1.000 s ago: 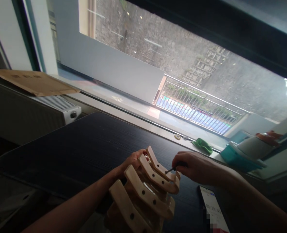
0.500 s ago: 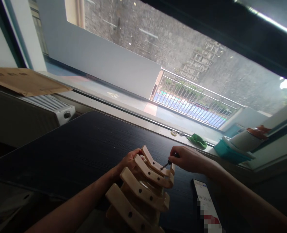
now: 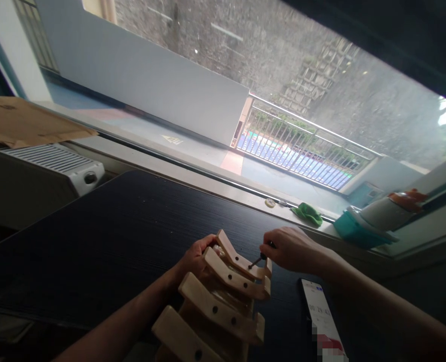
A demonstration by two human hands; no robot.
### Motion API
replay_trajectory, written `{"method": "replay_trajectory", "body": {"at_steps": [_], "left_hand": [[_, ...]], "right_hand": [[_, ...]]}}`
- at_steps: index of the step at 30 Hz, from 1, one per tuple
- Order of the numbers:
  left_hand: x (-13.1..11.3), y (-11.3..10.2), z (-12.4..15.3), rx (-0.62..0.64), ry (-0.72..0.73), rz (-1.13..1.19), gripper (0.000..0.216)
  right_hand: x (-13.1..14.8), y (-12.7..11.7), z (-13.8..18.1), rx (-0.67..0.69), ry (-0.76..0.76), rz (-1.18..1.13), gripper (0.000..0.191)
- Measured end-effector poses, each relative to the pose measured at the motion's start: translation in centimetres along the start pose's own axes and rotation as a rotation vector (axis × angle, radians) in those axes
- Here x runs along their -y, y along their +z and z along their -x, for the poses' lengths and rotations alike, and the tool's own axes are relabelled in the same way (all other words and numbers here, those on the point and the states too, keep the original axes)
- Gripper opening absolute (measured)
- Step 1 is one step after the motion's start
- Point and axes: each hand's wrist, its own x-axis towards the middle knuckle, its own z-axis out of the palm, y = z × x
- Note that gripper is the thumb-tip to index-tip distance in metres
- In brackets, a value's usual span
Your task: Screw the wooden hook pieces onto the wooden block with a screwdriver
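A wooden frame [image 3: 219, 318] with several curved, notched slats and dark round holes rises from the bottom middle of the view. My left hand [image 3: 198, 255] grips its far left side, fingers partly hidden behind the slats. In my closed right hand [image 3: 283, 245] is a screwdriver [image 3: 258, 261], its dark handle mostly covered by the fingers. The screwdriver's tip meets the farthest slat [image 3: 236, 255] at one of its holes; whether a screw sits there is too small to tell.
The frame is over a dark table [image 3: 132, 221]. A phone [image 3: 321, 317] showing a timer lies right of it. On the windowsill are a green cloth item [image 3: 308, 214], a roll of tape [image 3: 269, 202] and a teal box [image 3: 353, 226]. Brown paper [image 3: 30, 123] covers a radiator [image 3: 61, 163] at left.
The camera view has shifted slightly, so the near slats appear lower and larger. My right hand keeps the screwdriver at the same slat, and my left hand keeps its grip.
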Motion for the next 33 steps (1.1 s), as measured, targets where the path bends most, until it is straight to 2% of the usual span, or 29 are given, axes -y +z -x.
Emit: {"method": "replay_trajectory", "body": {"at_steps": [4, 8, 10, 13, 15, 18, 21, 24, 29, 33], "left_hand": [[-0.5, 0.4, 0.2, -0.037, -0.016, 0.013, 0.019], [-0.6, 0.5, 0.2, -0.045, -0.023, -0.016, 0.021], [-0.4, 0.3, 0.1, -0.053, -0.014, -0.050, 0.023], [-0.2, 0.1, 0.1, -0.054, -0.020, -0.046, 0.021], [-0.2, 0.1, 0.1, -0.043, -0.028, -0.013, 0.020], [-0.5, 0.1, 0.4, -0.025, -0.053, 0.072, 0.021], [-1.0, 0.1, 0.6, 0.031, -0.080, 0.202, 0.034], [-1.4, -0.1, 0.7, 0.106, -0.098, 0.264, 0.045], [-1.4, -0.3, 0.7, 0.094, -0.152, 0.224, 0.052], [-1.8, 0.0, 0.9, 0.085, -0.212, 0.153, 0.049]], "right_hand": [[-0.1, -1.1, 0.8, 0.064, -0.107, 0.019, 0.012], [0.0, -0.8, 1.0, 0.044, -0.223, 0.056, 0.016], [0.0, -0.2, 0.9, 0.027, -0.166, 0.049, 0.022], [0.2, 0.4, 0.8, 0.039, 0.005, 0.040, 0.035], [0.4, 0.2, 0.9, 0.042, 0.047, 0.037, 0.035], [0.7, -0.7, 1.2, 0.069, -0.051, -0.001, 0.017], [0.9, -1.2, 1.5, 0.078, -0.177, 0.029, 0.017], [1.0, -1.1, 1.6, 0.033, -0.248, 0.118, 0.018], [0.5, -1.2, 1.7, 0.012, -0.176, 0.150, 0.017], [-0.2, -1.3, 1.8, -0.044, -0.132, 0.060, 0.017]]}}
